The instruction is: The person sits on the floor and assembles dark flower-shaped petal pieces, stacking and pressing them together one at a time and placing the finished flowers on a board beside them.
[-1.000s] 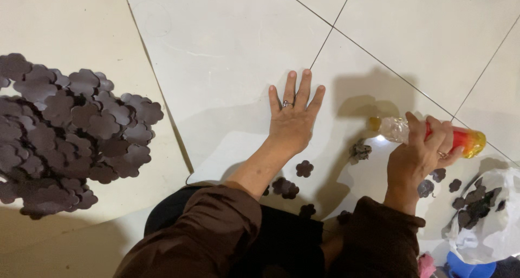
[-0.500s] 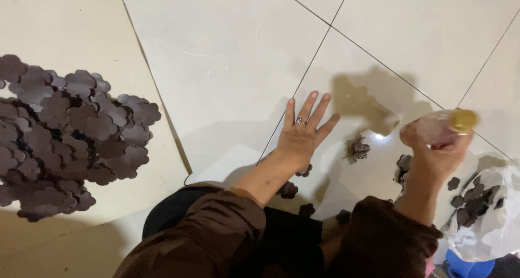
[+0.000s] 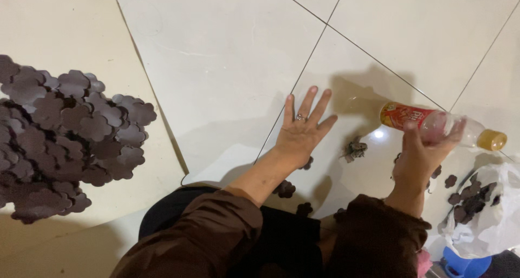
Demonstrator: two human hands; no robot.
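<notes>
Clear plastic bottle with red label and yellow cap gripped by right hand; left hand open, flat on white floor tile. Keep bottle level.

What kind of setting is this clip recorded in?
Probably a home or small workshop floor used for handicraft. The person sits on large pale floor tiles, beside a heap of dark flower-shaped cutouts. The right hand holds a plastic bottle; the left hand lies flat on the tile.
</notes>
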